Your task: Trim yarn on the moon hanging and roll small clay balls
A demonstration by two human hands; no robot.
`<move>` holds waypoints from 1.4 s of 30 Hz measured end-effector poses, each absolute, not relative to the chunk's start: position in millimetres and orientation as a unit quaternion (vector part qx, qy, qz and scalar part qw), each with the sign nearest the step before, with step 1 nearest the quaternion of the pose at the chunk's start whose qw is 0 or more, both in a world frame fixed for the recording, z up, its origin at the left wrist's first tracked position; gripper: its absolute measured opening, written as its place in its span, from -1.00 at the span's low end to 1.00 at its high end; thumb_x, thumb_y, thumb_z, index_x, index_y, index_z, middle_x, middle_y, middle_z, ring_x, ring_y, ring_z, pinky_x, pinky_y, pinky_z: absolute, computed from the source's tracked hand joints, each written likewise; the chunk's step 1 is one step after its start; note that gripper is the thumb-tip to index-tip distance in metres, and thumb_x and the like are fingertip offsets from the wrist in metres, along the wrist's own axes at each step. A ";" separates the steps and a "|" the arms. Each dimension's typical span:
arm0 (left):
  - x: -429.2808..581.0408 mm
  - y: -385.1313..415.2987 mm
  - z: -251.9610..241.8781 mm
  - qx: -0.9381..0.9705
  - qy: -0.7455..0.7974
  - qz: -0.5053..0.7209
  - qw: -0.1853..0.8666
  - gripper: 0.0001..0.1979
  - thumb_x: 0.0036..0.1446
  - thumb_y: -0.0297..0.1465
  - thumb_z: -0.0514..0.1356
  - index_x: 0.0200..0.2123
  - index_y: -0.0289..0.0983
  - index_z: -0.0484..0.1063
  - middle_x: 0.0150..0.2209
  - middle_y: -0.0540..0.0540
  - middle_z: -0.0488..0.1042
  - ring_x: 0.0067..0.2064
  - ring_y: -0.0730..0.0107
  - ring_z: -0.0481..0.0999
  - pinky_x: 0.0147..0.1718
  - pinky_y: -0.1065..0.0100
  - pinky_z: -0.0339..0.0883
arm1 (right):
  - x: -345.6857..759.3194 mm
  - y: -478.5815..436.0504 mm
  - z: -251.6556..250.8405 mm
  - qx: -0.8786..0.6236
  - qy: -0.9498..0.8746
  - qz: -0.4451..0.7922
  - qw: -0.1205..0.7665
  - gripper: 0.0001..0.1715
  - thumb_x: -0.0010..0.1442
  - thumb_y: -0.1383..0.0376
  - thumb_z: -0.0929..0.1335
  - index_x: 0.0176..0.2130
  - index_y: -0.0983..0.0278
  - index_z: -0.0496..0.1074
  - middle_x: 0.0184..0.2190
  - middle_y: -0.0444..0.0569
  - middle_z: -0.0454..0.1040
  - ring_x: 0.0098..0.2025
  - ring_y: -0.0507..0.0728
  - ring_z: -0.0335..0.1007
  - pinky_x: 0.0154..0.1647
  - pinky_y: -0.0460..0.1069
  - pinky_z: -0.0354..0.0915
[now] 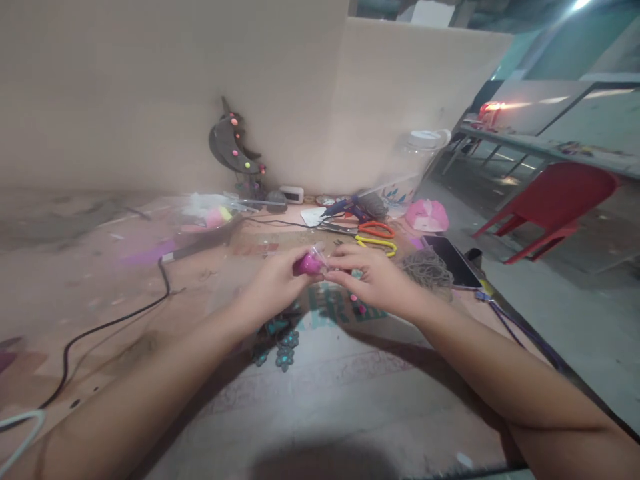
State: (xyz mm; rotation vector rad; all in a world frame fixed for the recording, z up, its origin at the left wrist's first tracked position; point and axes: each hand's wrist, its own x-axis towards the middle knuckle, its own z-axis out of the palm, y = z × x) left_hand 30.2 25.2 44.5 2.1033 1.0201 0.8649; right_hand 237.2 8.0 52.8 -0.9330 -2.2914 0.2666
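Over the middle of the table, my left hand is closed around a small magenta bundle that looks wrapped in clear plastic. My right hand pinches the plastic's edge beside it, fingertips pressed together and close to the left ones. What lies inside the plastic is too blurred to name. Just below the right hand are small pink balls. Dark flower-shaped pieces with turquoise centres lie nearer to me, below the left hand.
Beyond my hands lie orange-handled scissors, yellow-handled scissors and a blue glue gun. Grey yarn and a dark flat device are at right. A black cable crosses the left. A lidded jar stands behind.
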 end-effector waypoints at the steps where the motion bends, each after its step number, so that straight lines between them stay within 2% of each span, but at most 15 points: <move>1: 30.3 25.2 43.5 0.806 0.382 0.325 0.315 -0.79 0.13 -0.37 0.22 -0.14 -0.26 0.49 -0.12 -0.09 0.59 -0.07 0.19 0.53 -0.04 0.24 0.33 | 236.5 7.6 52.6 -0.359 -0.868 0.101 0.327 -0.79 0.31 0.28 0.36 -0.14 0.21 0.62 -0.25 -0.01 0.57 -0.25 0.09 0.48 -0.22 -0.03 0.35; 5: 29.8 24.2 44.0 0.808 0.411 0.285 0.311 -0.73 0.11 -0.23 0.25 -0.18 -0.27 0.49 -0.22 -0.07 0.57 -0.18 0.20 0.51 -0.16 0.26 0.33 | 234.8 8.3 53.7 -0.388 -0.833 0.127 0.374 -0.89 0.24 0.34 0.41 -0.28 0.24 0.60 -0.36 -0.07 0.59 -0.32 0.07 0.47 -0.25 -0.05 0.32; 8: 29.2 23.4 46.8 0.797 0.413 0.271 0.349 -0.68 0.19 -0.14 0.16 -0.22 -0.28 0.51 -0.33 -0.02 0.53 -0.28 0.29 0.47 -0.28 0.33 0.31 | 234.4 8.9 56.3 -0.420 -0.805 0.162 0.387 -0.94 0.18 0.36 0.45 -0.35 0.25 0.58 -0.42 -0.11 0.57 -0.38 0.04 0.44 -0.31 -0.07 0.30; 11: 29.3 23.5 47.6 0.783 0.424 0.295 0.348 -0.69 0.19 -0.16 0.17 -0.22 -0.28 0.53 -0.35 -0.01 0.52 -0.29 0.31 0.48 -0.25 0.33 0.32 | 234.5 7.7 59.9 -0.446 -0.779 0.195 0.396 -0.92 0.14 0.33 0.48 -0.40 0.27 0.54 -0.46 -0.12 0.54 -0.41 0.04 0.41 -0.35 -0.07 0.29; 14: 29.4 24.0 45.5 0.788 0.421 0.308 0.327 -0.74 0.17 -0.23 0.19 -0.18 -0.27 0.53 -0.29 -0.03 0.57 -0.23 0.26 0.51 -0.17 0.28 0.36 | 234.9 6.1 62.4 -0.435 -0.784 0.203 0.394 -0.97 0.14 0.34 0.47 -0.34 0.27 0.55 -0.42 -0.10 0.54 -0.37 0.05 0.43 -0.33 -0.06 0.32; 17: 28.7 24.4 41.8 0.799 0.391 0.305 0.341 -0.70 0.21 -0.23 0.15 -0.06 -0.25 0.49 -0.11 -0.10 0.58 -0.09 0.18 0.53 -0.05 0.19 0.38 | 236.3 6.4 61.6 -0.387 -0.812 0.199 0.390 -0.86 0.20 0.32 0.45 -0.19 0.22 0.61 -0.30 -0.06 0.56 -0.25 0.08 0.47 -0.20 -0.02 0.35; 21: 27.8 24.8 36.7 0.803 0.345 0.300 0.383 -0.53 0.25 -0.20 0.15 0.18 -0.22 0.31 0.20 -0.20 0.42 0.17 0.12 0.44 0.16 0.08 0.28 | 239.8 9.9 56.9 -0.344 -0.833 0.210 0.379 -0.78 0.26 0.26 0.41 -0.09 0.16 0.62 -0.22 -0.02 0.55 -0.18 0.11 0.49 -0.13 0.02 0.37; 25: 28.8 25.1 33.9 0.807 0.310 0.315 0.391 -0.51 0.25 -0.21 0.16 0.21 -0.23 0.28 0.24 -0.23 0.38 0.22 0.12 0.40 0.22 0.06 0.23 | 241.9 11.1 56.8 -0.315 -0.866 0.214 0.325 -0.70 0.33 0.26 0.34 0.00 0.12 0.58 -0.12 0.00 0.58 -0.08 0.14 0.51 -0.02 0.06 0.38; 29: 30.6 23.2 36.9 0.814 0.293 0.314 0.391 -0.53 0.28 -0.24 0.12 0.22 -0.22 0.27 0.24 -0.21 0.38 0.23 0.18 0.39 0.22 0.14 0.22 | 239.7 7.8 58.6 -0.316 -0.873 0.220 0.299 -0.69 0.34 0.29 0.31 -0.01 0.15 0.58 -0.08 -0.02 0.60 -0.05 0.12 0.52 0.00 0.03 0.38; 32: 30.8 20.8 42.3 0.812 0.308 0.321 0.378 -0.59 0.28 -0.22 0.11 0.15 -0.22 0.34 0.16 -0.18 0.45 0.18 0.17 0.42 0.17 0.17 0.27 | 235.7 4.3 57.2 -0.348 -0.846 0.201 0.350 -0.74 0.31 0.33 0.32 -0.10 0.20 0.60 -0.24 -0.05 0.63 -0.23 0.08 0.53 -0.15 -0.02 0.39; 35: 30.0 20.2 45.6 0.794 0.368 0.318 0.364 -0.64 0.28 -0.13 0.10 -0.04 -0.25 0.44 -0.11 -0.10 0.56 -0.06 0.22 0.53 -0.06 0.25 0.37 | 231.5 1.1 55.5 -0.398 -0.792 0.212 0.412 -0.78 0.30 0.37 0.29 -0.20 0.25 0.55 -0.45 -0.11 0.56 -0.42 0.03 0.48 -0.35 -0.07 0.36; 38: 29.2 21.7 44.9 0.772 0.421 0.312 0.359 -0.64 0.22 -0.07 0.16 -0.16 -0.25 0.47 -0.34 0.00 0.53 -0.29 0.32 0.49 -0.31 0.35 0.31 | 229.1 -0.3 55.1 -0.413 -0.769 0.230 0.430 -0.83 0.28 0.38 0.28 -0.26 0.25 0.47 -0.50 -0.14 0.51 -0.45 0.02 0.46 -0.37 -0.07 0.34; 41: 29.5 22.6 44.1 0.766 0.423 0.324 0.359 -0.67 0.19 -0.10 0.19 -0.21 -0.25 0.48 -0.38 0.02 0.50 -0.33 0.36 0.47 -0.36 0.37 0.27 | 229.4 1.0 55.8 -0.416 -0.745 0.279 0.441 -0.93 0.27 0.33 0.31 -0.20 0.23 0.38 -0.49 -0.17 0.48 -0.45 0.02 0.46 -0.37 -0.06 0.34; 42: 30.1 22.4 44.3 0.762 0.420 0.334 0.362 -0.69 0.19 -0.12 0.19 -0.21 -0.25 0.49 -0.37 0.01 0.51 -0.32 0.36 0.47 -0.35 0.37 0.28 | 229.9 1.9 56.4 -0.416 -0.733 0.305 0.444 -0.89 0.26 0.29 0.33 -0.16 0.23 0.35 -0.48 -0.17 0.48 -0.44 0.03 0.46 -0.37 -0.06 0.34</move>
